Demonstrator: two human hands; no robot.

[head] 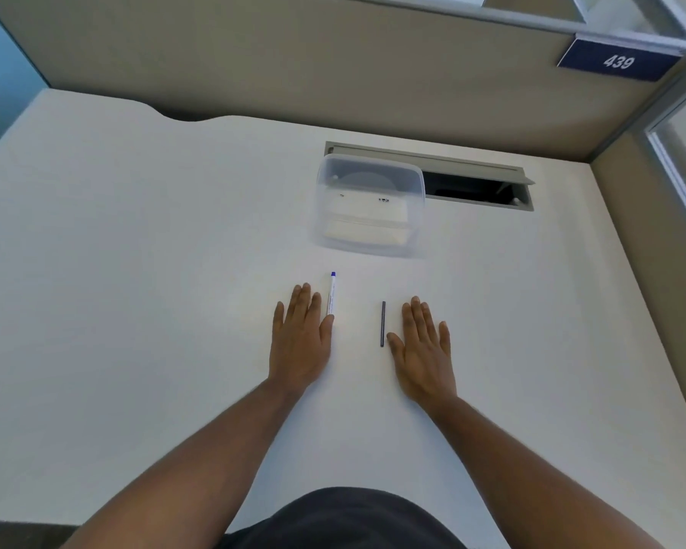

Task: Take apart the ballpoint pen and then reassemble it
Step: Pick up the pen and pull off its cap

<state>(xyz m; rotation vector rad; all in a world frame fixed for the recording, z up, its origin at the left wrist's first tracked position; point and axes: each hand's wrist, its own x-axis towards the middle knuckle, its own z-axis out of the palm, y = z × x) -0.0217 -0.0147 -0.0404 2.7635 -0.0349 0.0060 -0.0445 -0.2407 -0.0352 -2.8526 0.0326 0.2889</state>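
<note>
Pen is in two pcs on the white worktop (135, 271). The pen barrel (331, 296), white w/ a blue end cap pointing away from the person, lies just beside the left hand (300, 338), touching or nearly touching its index-finger side. The dark ink refill (383, 323) lies approx parallel to it, just left of the right hand (422, 350), near the thumb but apart from the barrel.

Both hands rest palm-down, flat on the worktop, fingers (303, 301) stretched out and together, holding nothing.

Progress, judged from the layout: disassembly looks done at least as far as pulling the refill out; whether a tip, spring or other small part also came off is too small to tell. Reassembly not yet begun. Left to do: pick up barrel and refill, slide refill back in, close up any end pc.

Beyond the pen pcs sits a clear plastic container (369, 206) w/ pale contents, in front of an open cable hatch (480, 188). Not involved in the task, as far as I can judge.
</note>
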